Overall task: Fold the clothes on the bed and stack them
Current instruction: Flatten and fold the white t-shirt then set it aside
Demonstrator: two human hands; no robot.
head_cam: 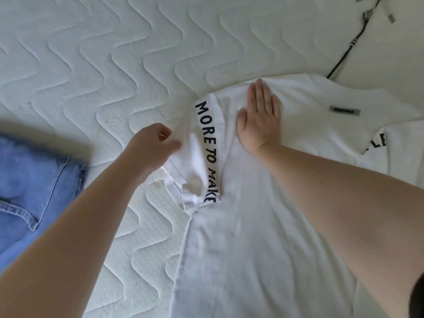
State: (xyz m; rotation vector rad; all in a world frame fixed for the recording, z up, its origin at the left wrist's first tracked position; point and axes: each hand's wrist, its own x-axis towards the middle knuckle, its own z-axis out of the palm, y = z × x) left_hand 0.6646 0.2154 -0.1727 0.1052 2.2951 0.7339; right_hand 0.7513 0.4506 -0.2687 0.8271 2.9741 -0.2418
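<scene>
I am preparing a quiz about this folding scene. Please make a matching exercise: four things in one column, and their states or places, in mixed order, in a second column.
Things:
1. left hand
2. right hand
3. blue jeans
4. black cord

States:
A. lies at the far right of the mattress
B. presses flat on the white T-shirt
C. lies at the left edge
D. grips the printed sleeve

Pairs: 1-D, 2-B, 3-C, 4-A

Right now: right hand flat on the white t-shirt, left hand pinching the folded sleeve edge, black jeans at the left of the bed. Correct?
One thing is off: the jeans are light blue denim, not black. The head view shows the rest as you say: the right hand lies flat on the white t-shirt, and the left hand pinches the folded sleeve edge beside the printed lettering.
</scene>
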